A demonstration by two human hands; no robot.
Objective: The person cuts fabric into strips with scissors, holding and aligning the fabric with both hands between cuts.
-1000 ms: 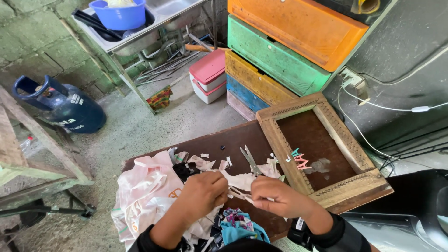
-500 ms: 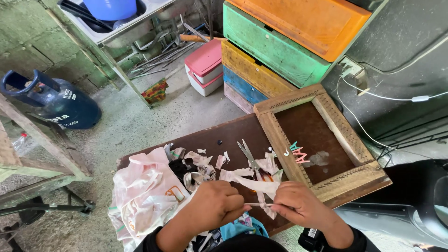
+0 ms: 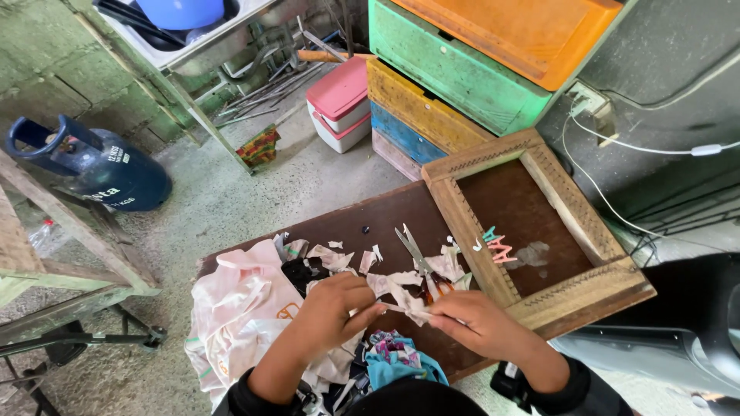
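Both forearms rise from 6 o'clock and angle in toward each other. The left hand [image 3: 333, 306] sits at about 7 o'clock, fingers curled, thumb and forefinger pinched and pointing toward 3 o'clock. The right hand [image 3: 472, 322] lies at about 5 o'clock, knuckles up, its fingertips pinched toward 9 o'clock, close to the left's.

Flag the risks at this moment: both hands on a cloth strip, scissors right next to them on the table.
1. The scissors lie among scraps just beyond the right hand, blades uncovered; a blind reach could catch a finger.
2. The cloth strip is thin and stretched between the left hand and the right; it may tear or slip.
3. The pink cloth hangs over the edge of the table and could slide off, dragging scraps along.
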